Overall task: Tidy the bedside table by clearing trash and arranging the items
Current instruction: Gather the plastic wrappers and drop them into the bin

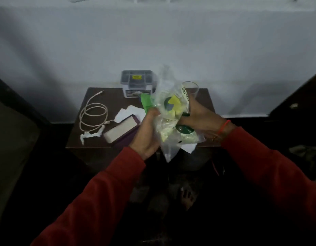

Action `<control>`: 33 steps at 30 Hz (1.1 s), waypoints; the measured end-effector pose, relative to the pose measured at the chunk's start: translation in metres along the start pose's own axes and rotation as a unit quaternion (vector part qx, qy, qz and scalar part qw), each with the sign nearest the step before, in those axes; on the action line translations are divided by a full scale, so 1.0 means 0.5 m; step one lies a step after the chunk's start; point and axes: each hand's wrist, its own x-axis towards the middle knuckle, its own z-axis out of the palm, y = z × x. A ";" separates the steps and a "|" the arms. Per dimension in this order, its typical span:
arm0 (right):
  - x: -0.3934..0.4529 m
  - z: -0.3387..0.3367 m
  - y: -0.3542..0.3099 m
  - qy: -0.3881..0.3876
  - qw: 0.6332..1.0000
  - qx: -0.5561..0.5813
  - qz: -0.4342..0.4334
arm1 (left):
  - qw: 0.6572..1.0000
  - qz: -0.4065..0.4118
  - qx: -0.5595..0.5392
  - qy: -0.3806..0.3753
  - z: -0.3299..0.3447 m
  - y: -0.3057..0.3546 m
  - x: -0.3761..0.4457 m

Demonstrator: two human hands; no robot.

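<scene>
Above the bedside table (77,139), toward its four o'clock corner, both hands bunch a clear plastic bag (168,110) of wrappers: left hand (146,134) closed around its side, right hand (198,118) clamping the other, probably compacting trash for removal.

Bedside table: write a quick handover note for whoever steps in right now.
Left hand: shut on the plastic bag.
Right hand: also gripping the bag, held above the table front edge.
In the bag: green and yellow wrappers.
On the table: coiled cable at left, book lying on white papers, organiser at the back, glass behind the bag.
Done: some trash bagged.
Left: clear the papers and a white scrap by the cable, then arrange the rest.
</scene>
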 end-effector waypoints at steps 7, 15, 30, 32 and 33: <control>-0.092 -0.067 0.054 0.096 0.986 0.134 0.008 | 0.981 -0.041 0.177 0.064 0.077 -0.094 0.061; -0.213 -0.297 0.396 0.389 0.888 -0.102 0.221 | 0.938 -0.009 0.341 0.061 0.032 -0.169 0.116; -0.180 -0.185 0.871 0.159 0.803 -0.182 0.544 | 0.901 -0.037 0.427 0.069 -0.008 -0.150 0.119; -0.180 -0.196 0.914 0.138 0.803 -0.175 0.553 | 0.901 -0.031 0.427 0.075 -0.017 -0.138 0.117; -0.179 -0.210 0.945 0.129 0.800 -0.177 0.559 | 0.901 -0.029 0.426 0.079 -0.023 -0.131 0.117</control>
